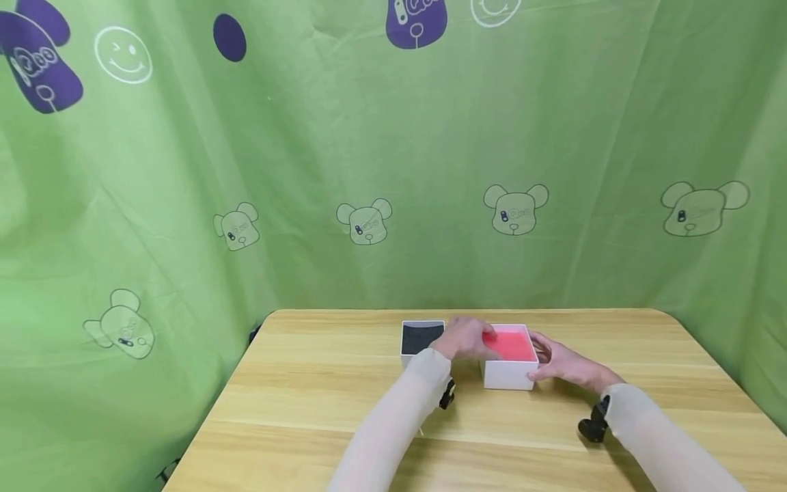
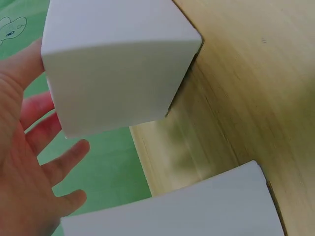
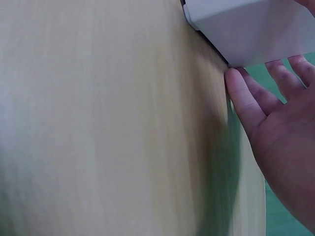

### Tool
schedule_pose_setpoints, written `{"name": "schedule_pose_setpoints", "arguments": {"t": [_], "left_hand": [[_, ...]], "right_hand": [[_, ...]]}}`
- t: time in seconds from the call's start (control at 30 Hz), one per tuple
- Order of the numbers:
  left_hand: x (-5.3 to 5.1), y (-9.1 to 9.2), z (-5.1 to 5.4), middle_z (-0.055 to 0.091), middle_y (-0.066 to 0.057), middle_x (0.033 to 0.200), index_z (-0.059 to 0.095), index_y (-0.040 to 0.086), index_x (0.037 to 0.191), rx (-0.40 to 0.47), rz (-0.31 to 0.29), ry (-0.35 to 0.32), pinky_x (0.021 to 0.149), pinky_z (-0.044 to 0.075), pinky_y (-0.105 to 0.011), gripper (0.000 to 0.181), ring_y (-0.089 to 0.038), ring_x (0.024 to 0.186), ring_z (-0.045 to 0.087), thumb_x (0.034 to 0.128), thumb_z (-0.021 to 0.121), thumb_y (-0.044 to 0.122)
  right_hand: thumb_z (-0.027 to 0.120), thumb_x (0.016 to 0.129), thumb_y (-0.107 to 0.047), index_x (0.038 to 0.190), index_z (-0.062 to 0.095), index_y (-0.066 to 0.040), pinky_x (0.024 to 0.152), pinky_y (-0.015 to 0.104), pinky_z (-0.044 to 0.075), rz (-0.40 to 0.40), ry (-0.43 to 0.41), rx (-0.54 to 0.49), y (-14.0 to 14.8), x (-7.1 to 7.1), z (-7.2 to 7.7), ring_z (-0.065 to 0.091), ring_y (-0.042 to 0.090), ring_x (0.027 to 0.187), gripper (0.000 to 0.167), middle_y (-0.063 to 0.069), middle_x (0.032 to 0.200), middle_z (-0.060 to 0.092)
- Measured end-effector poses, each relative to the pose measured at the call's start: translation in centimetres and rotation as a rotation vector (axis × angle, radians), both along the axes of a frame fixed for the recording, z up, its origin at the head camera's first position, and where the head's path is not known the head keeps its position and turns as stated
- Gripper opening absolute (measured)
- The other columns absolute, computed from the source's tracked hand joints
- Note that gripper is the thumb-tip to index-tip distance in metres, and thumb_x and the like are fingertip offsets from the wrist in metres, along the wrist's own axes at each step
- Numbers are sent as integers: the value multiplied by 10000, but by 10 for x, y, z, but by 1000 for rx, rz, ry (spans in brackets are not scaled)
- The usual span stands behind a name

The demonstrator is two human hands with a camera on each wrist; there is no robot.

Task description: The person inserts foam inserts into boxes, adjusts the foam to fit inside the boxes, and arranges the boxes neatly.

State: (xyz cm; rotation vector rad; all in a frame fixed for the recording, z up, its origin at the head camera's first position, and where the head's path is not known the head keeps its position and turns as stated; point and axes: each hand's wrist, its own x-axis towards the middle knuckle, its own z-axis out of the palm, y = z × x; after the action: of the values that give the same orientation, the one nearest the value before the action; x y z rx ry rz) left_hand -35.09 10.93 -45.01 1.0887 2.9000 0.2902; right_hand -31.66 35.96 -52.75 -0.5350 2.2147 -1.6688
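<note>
A white open-topped box with a bright pink fill stands on the table. Over its left rim reaches my left hand; the thumb and some fingers go inside, beside the pink fill. In the left wrist view their tips are hidden behind the box wall, and the other fingers stay outside. My right hand holds the box at its right side, thumb at the front corner and fingers further back. In the right wrist view its thumb touches the lower corner of the white box.
Left of the pink-filled box stands a second white box with a black fill, partly covered by my left hand and sleeve. The wooden table has its far edge against a green printed curtain.
</note>
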Motion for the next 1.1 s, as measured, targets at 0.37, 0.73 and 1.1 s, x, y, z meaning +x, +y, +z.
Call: {"name": "schedule_pose_setpoints", "arguments": {"t": [0.37, 0.73, 1.1], "left_hand": [[5, -4, 8, 620, 206, 1066, 670, 297, 1155, -37, 61, 14, 1012, 311, -331, 504, -25, 979, 524, 734, 734, 566], [7, 0, 10, 615, 184, 1076, 635, 277, 1223, -23, 84, -44, 959, 359, -289, 536, -13, 971, 530, 750, 750, 501], [6, 2, 11, 611, 160, 989, 644, 250, 1192, -20, 90, -65, 819, 415, -223, 515, -18, 873, 522, 739, 778, 454]], "right_hand": [[728, 796, -50, 1491, -37, 21, 913, 129, 364, 5, -7, -28, -4, 3, 1, 133, 483, 1348, 1036, 317, 1506, 84], [726, 798, -45, 1492, -19, 23, 916, 131, 363, 7, 0, -16, -1, 1, -2, 134, 490, 1348, 1021, 314, 1506, 93], [729, 794, -51, 1491, -28, 23, 910, 126, 363, -2, -15, -14, -2, 1, 0, 122, 489, 1351, 1031, 316, 1506, 83]]}}
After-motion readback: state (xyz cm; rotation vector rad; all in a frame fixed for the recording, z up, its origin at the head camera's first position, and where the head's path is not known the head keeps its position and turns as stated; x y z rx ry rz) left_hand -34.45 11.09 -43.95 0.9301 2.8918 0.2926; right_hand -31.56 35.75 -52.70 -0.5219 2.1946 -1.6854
